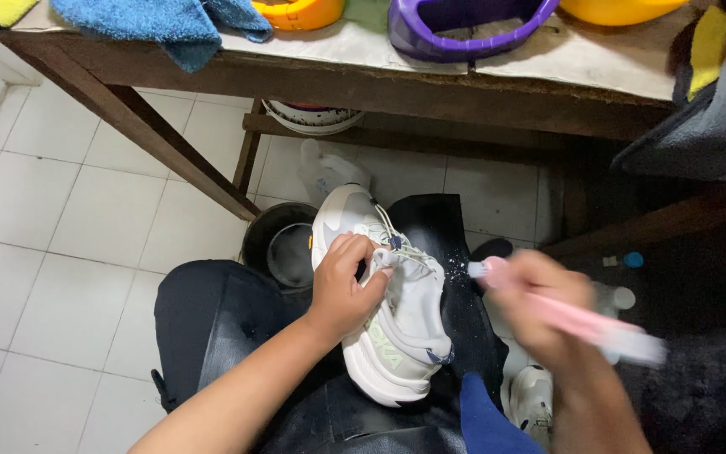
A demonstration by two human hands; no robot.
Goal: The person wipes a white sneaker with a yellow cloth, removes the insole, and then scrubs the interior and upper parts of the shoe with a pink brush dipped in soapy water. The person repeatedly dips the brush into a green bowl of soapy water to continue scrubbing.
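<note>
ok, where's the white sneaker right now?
Head view, centre: the white sneaker lies across the person's lap, left hand gripping its laces, right hand with the pink brush just to its right.

Light: soft, even, brightest on the white floor tiles at left.
Shadow: dark right side.
Blur: right hand motion-smeared.

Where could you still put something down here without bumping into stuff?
The white floor tiles left of the wooden table leg are bare. Crowded: the lap, where the left hand grips a white sneaker, and the tabletop with plastic basins and blue towel.
</note>
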